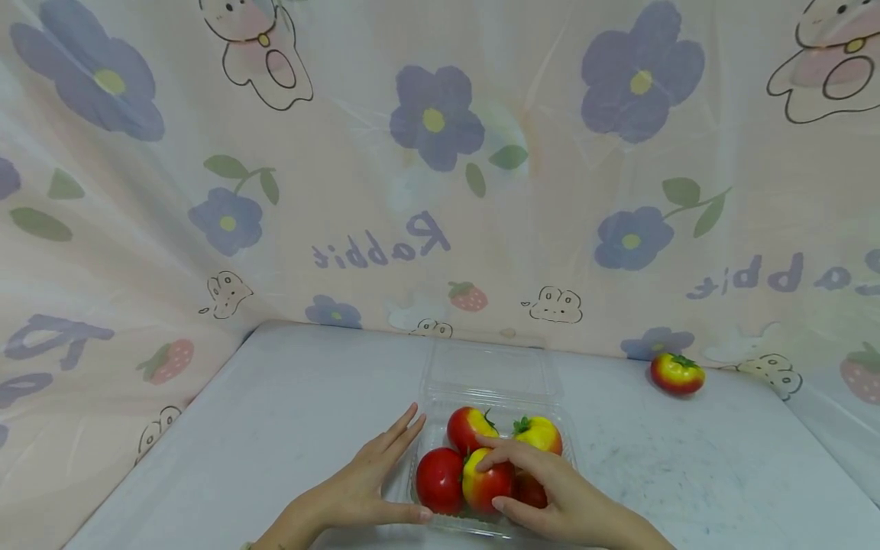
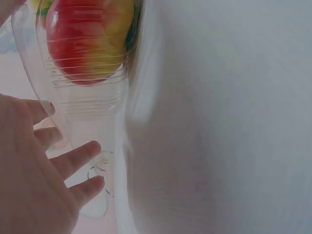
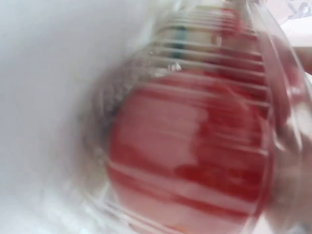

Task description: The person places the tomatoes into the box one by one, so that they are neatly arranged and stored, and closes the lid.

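A clear plastic clamshell box (image 1: 450,522) holds several red and yellow tomatoes, its lid (image 1: 490,373) folded back behind it. My right hand (image 1: 560,493) reaches in from the right and grips a red-yellow tomato (image 1: 480,486) at the front middle, fingers over its top and thumb low at its side. A red tomato (image 1: 438,480) sits to its left, with two more behind, one showing a yellow top (image 1: 538,434). Beside the box's left wall, my left hand (image 1: 360,486) has its fingers spread, thumb at the front left corner. In the right wrist view a blurred red tomato (image 3: 190,151) shows through the ribbed wall.
Another red-yellow tomato (image 1: 677,374) lies on the white table (image 1: 309,397) at the far right, close to the back curtain. The printed curtain (image 1: 522,229) hangs behind the table and along its left side.
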`<action>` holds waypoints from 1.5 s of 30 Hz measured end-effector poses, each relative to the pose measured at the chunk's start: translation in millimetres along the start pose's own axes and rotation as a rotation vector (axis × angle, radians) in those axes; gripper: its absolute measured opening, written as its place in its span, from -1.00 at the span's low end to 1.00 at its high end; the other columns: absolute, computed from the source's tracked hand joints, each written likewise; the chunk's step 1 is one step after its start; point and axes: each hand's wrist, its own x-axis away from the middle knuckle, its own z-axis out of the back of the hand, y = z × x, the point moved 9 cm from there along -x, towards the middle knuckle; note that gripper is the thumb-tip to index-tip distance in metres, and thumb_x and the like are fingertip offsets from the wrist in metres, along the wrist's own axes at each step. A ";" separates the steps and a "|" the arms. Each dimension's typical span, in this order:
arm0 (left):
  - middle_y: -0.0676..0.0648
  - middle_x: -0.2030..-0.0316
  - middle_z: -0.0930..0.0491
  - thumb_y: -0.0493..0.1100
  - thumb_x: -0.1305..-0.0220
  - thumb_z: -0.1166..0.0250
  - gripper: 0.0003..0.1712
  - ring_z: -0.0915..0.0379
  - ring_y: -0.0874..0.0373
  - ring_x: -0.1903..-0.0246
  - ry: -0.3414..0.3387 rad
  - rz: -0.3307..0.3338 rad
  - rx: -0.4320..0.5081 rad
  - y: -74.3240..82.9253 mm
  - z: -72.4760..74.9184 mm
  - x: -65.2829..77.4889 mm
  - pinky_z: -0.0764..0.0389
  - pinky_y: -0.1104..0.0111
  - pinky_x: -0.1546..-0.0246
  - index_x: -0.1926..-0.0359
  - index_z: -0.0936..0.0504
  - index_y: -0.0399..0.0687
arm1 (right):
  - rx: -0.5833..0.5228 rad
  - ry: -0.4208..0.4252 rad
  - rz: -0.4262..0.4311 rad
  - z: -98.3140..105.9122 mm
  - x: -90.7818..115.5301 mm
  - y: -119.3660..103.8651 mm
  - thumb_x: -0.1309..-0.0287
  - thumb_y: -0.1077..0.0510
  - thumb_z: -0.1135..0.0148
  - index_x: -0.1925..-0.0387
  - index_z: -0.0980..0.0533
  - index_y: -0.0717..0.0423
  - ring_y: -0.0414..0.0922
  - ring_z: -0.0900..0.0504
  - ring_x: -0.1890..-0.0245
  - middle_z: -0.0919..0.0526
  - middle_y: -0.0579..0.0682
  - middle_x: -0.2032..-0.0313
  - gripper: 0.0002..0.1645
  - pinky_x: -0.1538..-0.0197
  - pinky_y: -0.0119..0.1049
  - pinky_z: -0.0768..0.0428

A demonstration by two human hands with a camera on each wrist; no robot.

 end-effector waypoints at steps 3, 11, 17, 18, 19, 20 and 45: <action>0.06 -0.53 0.24 0.39 0.09 -0.33 0.17 0.02 -0.28 -0.40 -0.001 0.009 0.004 -1.0 0.1 0.3 -0.34 -0.40 -0.01 -0.50 0.08 0.40 | 0.013 -0.016 0.021 -0.3 -1.0 -1.1 -0.25 -0.02 -0.22 -0.07 -0.41 -0.30 -0.16 -0.47 -0.15 -0.49 -0.12 -0.22 -0.64 -0.13 -0.42 -0.52; 0.07 -0.53 0.25 0.39 0.10 -0.34 0.19 0.03 -0.28 -0.41 -0.008 0.023 0.014 -0.9 0.1 0.5 -0.36 -0.39 -0.01 -0.50 0.09 0.41 | 0.038 -0.016 0.040 -1.0 1.2 -0.9 -0.24 -0.04 -0.22 -0.04 -0.43 -0.33 -0.11 -0.45 -0.22 -0.46 -0.09 -0.27 -0.67 -0.17 -0.40 -0.50; 0.05 -0.53 0.25 0.40 0.07 -0.32 0.17 0.01 -0.31 -0.39 -0.007 0.006 0.006 0.7 -0.5 1.2 -0.34 -0.41 0.00 -0.50 0.08 0.40 | 0.005 -0.023 0.012 -2.8 1.4 -1.4 -0.25 -0.03 -0.22 -0.07 -0.44 -0.34 -0.11 -0.42 -0.23 -0.41 -0.12 -0.30 -0.64 -0.12 -0.30 -0.57; 0.06 -0.53 0.24 0.40 0.07 -0.32 0.16 0.01 -0.31 -0.39 -0.005 0.005 0.001 0.7 -0.5 1.0 -0.36 -0.40 0.00 -0.50 0.08 0.42 | -0.010 -0.029 -0.016 -3.6 1.9 -0.3 -0.24 -0.03 -0.22 -0.09 -0.44 -0.35 -0.10 -0.41 -0.23 -0.39 -0.15 -0.31 -0.62 -0.10 -0.28 -0.59; 0.07 -0.53 0.24 0.41 0.08 -0.32 0.16 0.01 -0.31 -0.39 -0.004 0.003 -0.001 0.8 -0.6 0.8 -0.36 -0.40 0.00 -0.49 0.08 0.43 | -0.022 -0.034 -0.049 -4.2 2.6 1.0 -0.24 -0.04 -0.22 -0.11 -0.43 -0.38 -0.09 -0.40 -0.24 -0.37 -0.18 -0.32 -0.60 -0.07 -0.24 -0.62; 0.08 -0.53 0.24 0.41 0.08 -0.32 0.16 0.00 -0.31 -0.39 -0.003 0.001 -0.002 1.0 -0.6 0.7 -0.36 -0.40 0.01 -0.49 0.09 0.44 | -0.037 -0.036 -0.078 -4.6 3.4 2.2 -0.23 -0.05 -0.23 -0.12 -0.43 -0.39 -0.07 -0.39 -0.24 -0.36 -0.19 -0.33 -0.58 -0.05 -0.22 -0.63; 0.08 -0.53 0.23 0.41 0.12 -0.34 0.19 0.00 -0.30 -0.39 -0.002 0.028 0.003 -0.4 -0.4 0.2 -0.37 -0.40 0.02 -0.49 0.07 0.44 | 0.112 0.242 -0.042 43.4 19.4 12.7 -0.06 0.05 -0.39 -0.16 -0.47 -0.30 -0.15 -0.50 -0.17 -0.45 -0.12 -0.24 -0.41 0.04 -0.03 -0.66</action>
